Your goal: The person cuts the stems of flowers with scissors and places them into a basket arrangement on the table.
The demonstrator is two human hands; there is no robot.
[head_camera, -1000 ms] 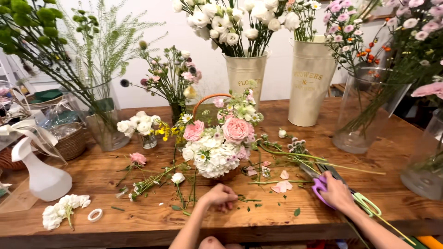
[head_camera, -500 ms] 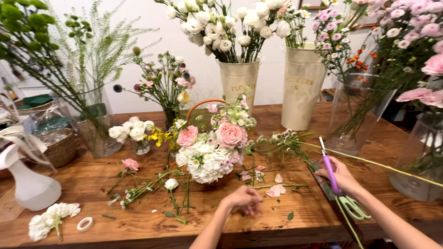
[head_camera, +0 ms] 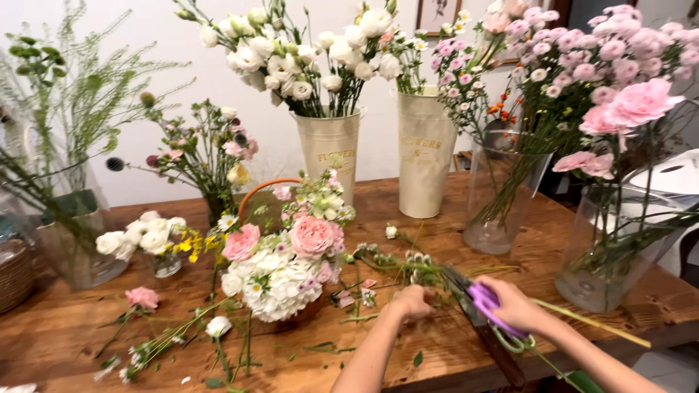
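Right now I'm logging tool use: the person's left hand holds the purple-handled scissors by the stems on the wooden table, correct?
Not quite. The head view shows the purple-handled scissors in the right hand, not the left. The left hand rests on the loose stems on the wooden table.

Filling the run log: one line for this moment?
left hand: grips green flower stem | right hand: holds purple-handled scissors | wooden table
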